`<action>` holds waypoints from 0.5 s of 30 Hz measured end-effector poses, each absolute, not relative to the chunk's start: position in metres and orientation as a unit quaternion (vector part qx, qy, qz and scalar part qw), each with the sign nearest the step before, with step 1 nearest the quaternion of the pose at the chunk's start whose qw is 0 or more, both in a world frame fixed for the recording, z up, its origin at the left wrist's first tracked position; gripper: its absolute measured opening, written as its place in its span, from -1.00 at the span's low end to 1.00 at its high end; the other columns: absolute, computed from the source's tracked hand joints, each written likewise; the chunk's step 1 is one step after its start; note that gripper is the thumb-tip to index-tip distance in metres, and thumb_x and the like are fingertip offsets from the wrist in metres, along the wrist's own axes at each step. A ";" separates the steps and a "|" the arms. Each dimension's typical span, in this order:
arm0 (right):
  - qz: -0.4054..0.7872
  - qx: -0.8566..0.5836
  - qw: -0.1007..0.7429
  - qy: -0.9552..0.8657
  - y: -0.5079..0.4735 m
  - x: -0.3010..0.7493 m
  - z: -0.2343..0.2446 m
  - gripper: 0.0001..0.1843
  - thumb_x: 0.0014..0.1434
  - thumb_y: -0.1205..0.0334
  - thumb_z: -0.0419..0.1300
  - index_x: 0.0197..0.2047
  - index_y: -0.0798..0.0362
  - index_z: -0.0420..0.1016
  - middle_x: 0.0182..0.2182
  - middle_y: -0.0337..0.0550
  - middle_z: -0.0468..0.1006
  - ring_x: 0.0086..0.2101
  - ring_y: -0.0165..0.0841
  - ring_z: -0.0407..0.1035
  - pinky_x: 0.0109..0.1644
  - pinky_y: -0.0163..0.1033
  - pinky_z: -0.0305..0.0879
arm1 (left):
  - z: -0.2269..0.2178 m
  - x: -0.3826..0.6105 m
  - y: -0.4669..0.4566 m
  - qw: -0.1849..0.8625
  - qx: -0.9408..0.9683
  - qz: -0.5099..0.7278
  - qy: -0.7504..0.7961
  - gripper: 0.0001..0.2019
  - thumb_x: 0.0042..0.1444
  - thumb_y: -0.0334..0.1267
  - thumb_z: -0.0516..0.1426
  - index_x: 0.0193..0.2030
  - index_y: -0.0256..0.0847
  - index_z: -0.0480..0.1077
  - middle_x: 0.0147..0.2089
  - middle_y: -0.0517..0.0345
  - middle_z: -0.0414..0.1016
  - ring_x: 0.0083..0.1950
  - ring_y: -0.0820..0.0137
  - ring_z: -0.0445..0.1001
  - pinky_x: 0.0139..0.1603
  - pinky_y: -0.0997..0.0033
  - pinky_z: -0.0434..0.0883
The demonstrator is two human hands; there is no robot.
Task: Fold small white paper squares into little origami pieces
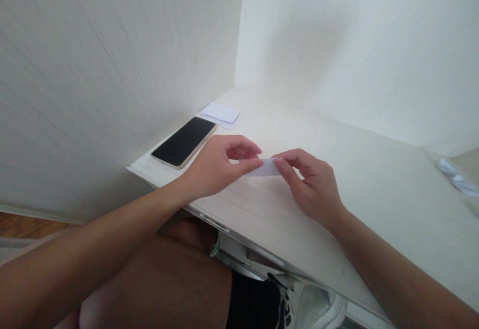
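A small strip of white paper (268, 168) stretches between my two hands, just over the white desk top. My left hand (224, 163) pinches its left end between thumb and fingers. At the other end, the thumb and index finger of my right hand (312, 181) are closed on the paper. The fingers partly hide both ends, so I cannot tell whether it is folded. Left of my left hand lies a smartphone (184, 142) with a dark screen, flat on the desk.
Several white paper pieces (221, 113) lie behind the phone by the left wall. The desk (359, 169) meets walls at the left and back. Something crumpled and whitish (457, 176) sits at the far right. My legs are below the desk's front edge, near a drawer handle (214, 223).
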State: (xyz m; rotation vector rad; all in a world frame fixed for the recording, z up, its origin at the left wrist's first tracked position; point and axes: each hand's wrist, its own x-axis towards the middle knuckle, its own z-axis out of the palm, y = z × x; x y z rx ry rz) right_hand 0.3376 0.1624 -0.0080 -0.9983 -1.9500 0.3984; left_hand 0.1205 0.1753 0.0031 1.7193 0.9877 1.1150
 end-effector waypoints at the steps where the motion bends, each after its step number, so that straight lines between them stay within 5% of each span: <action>1: 0.139 -0.391 0.422 -0.806 0.161 0.338 -0.006 -0.88 0.38 0.28 0.22 -0.20 0.04 0.58 -0.35 -0.22 0.67 -0.34 -0.41 0.52 -0.21 -0.30 0.40 | 0.006 0.121 0.173 0.384 0.718 0.425 0.394 -0.89 0.13 -0.28 0.34 -0.25 -0.27 0.61 -0.26 0.09 0.70 -0.22 0.39 0.64 -0.14 0.42 0.52; 7: 0.082 -0.344 0.400 -0.845 0.156 0.336 0.000 -0.87 0.41 0.29 0.18 -0.19 0.07 0.54 -0.31 -0.15 0.66 -0.31 -0.38 0.53 -0.19 -0.28 0.40 | 0.014 0.125 0.162 0.268 0.789 0.399 0.383 -0.92 0.22 -0.31 0.29 -0.27 -0.23 0.64 -0.28 0.17 0.71 -0.24 0.44 0.60 -0.31 0.51 0.40; 15: 0.128 -0.407 0.400 -0.811 0.155 0.334 0.004 -0.80 0.39 0.27 0.20 -0.30 0.04 0.55 -0.44 -0.27 0.61 -0.42 -0.42 0.45 -0.30 -0.30 0.29 | 0.026 0.119 0.166 0.296 0.777 0.313 0.459 -0.88 0.16 -0.29 0.29 -0.36 -0.23 0.65 -0.42 0.19 0.66 -0.41 0.45 0.50 -0.40 0.46 0.29</action>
